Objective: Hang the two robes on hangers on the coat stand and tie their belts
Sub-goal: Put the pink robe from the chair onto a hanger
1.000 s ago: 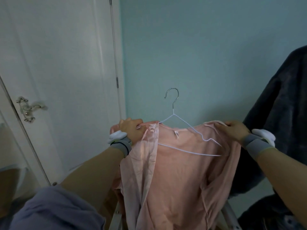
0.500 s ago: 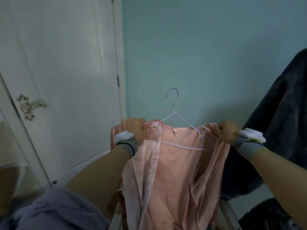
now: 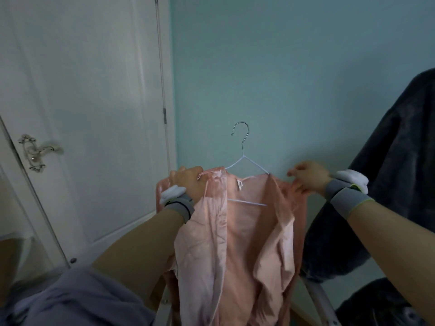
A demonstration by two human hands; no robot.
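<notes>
A pink robe (image 3: pixel 242 243) hangs open in front of me on a thin white wire hanger (image 3: pixel 244 161), whose metal hook points up, free of any peg. My left hand (image 3: pixel 189 182) grips the robe's left shoulder together with the hanger's end. At the right shoulder, my right hand (image 3: pixel 308 176) pinches the fabric, which now covers that end of the hanger. A dark grey robe (image 3: pixel 386 184) hangs at the right edge of view. No belt shows.
A white door (image 3: pixel 89 114) with an ornate handle (image 3: pixel 35 151) is at the left, a teal wall (image 3: pixel 282 78) straight ahead. White rails of a stand or frame (image 3: pixel 317 300) show low down behind the pink robe.
My right hand has pulled the robe's right shoulder up over the hanger's right arm, so the wire there is now covered. Both hands rose slightly.
</notes>
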